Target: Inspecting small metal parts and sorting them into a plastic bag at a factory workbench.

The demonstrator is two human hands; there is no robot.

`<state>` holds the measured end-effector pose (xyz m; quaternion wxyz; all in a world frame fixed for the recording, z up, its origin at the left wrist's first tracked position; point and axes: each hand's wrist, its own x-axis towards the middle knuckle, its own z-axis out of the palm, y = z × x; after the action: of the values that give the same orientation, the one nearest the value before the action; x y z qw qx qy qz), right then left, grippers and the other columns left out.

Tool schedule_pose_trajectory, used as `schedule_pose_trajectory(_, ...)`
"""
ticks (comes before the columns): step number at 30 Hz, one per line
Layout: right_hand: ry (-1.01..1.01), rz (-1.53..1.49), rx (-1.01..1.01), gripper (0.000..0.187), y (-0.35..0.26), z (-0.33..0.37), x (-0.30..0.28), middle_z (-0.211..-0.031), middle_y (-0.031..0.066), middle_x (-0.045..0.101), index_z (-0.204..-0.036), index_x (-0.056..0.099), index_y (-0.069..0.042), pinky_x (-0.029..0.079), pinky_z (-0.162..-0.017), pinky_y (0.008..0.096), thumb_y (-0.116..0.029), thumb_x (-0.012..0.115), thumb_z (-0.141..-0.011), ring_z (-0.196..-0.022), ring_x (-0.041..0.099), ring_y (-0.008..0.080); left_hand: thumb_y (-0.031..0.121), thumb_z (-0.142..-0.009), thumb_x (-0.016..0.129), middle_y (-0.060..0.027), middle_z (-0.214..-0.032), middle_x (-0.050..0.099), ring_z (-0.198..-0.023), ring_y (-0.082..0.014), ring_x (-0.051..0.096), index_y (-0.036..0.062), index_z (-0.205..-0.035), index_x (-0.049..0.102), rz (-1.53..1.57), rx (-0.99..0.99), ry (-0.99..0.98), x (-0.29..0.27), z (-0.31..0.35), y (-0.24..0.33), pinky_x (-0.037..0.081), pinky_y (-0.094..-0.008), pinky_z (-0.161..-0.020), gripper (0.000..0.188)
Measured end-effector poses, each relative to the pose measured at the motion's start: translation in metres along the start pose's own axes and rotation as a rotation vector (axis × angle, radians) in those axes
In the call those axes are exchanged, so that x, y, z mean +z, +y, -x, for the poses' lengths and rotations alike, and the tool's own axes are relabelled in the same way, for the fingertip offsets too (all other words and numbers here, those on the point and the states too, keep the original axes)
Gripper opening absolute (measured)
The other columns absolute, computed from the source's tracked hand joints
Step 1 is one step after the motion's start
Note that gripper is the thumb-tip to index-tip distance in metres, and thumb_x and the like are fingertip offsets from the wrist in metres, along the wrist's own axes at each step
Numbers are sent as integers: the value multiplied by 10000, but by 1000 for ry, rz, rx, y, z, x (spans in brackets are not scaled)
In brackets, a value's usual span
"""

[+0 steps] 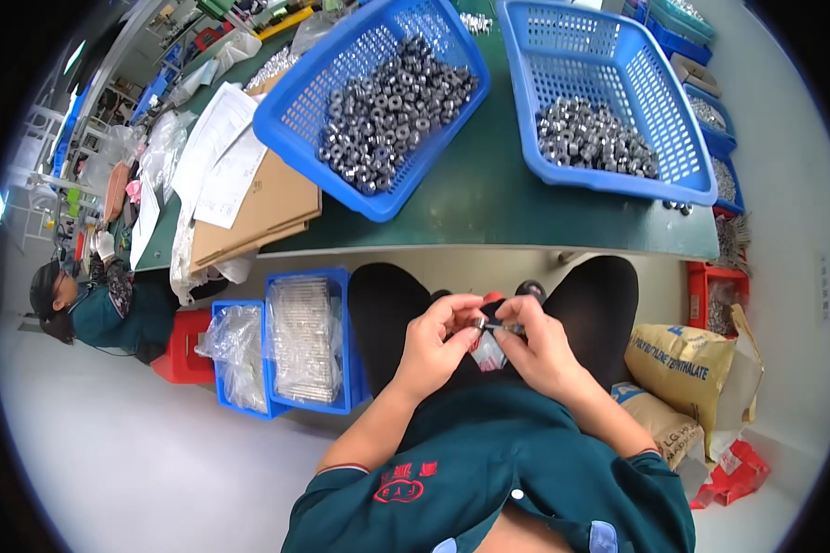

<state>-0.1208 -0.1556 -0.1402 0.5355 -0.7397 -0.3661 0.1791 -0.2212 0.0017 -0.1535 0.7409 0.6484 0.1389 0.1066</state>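
Over my lap, my left hand (436, 343) pinches a small metal ring (479, 323) between thumb and fingers. My right hand (546, 350) is closed on a thin dark rod-like tool (504, 327), whose tip meets the ring. The fingers hide most of both. Beyond the hands on the green table (452, 207), a blue perforated basket (295, 136) at the left is heaped with similar metal rings (392, 109). At the right, a second blue basket (678, 147) holds a smaller heap of metal parts (592, 138).
Cardboard sheets (254, 205) and papers (214, 138) lie beside the left basket. Blue crates (346, 341) with bagged parts stand on the floor at my left. Yellow sacks (678, 364) and a red bin (701, 286) are at my right. A co-worker (111, 309) sits far left.
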Motion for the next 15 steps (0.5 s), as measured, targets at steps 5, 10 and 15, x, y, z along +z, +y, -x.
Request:
schedule_pose_trajectory(5,85,327,-205,131,5,4,6,-789,111,656,-868,605,-60,522,-623,404,-98,707,-795,-740,658,314,-98,-856,614,-84,-1033,649,-941,-122,628,-29,-1212,574,191,-149,-2,-6,4,-17,521,-257,-848,364)
schedule_pose_trajectory(10,138,375,-318,123,8,10,10,-708,98,642,-802,603,-50,512,-571,392,-59,712,-747,-650,651,294,-106,-872,601,-81,-1064,655,-986,-136,631,-44,-1185,616,160,-184,-23,-5,12,-21,512,-268,-900,319)
schedule_pose_trajectory(15,149,324,-265,117,17,14,16,-622,98,618,-780,599,-56,489,-492,379,-67,714,-765,-561,637,293,-97,-884,592,-77,-1068,663,-970,-128,633,-44,-1171,628,119,-187,-34,-5,16,-21,514,-264,-883,294)
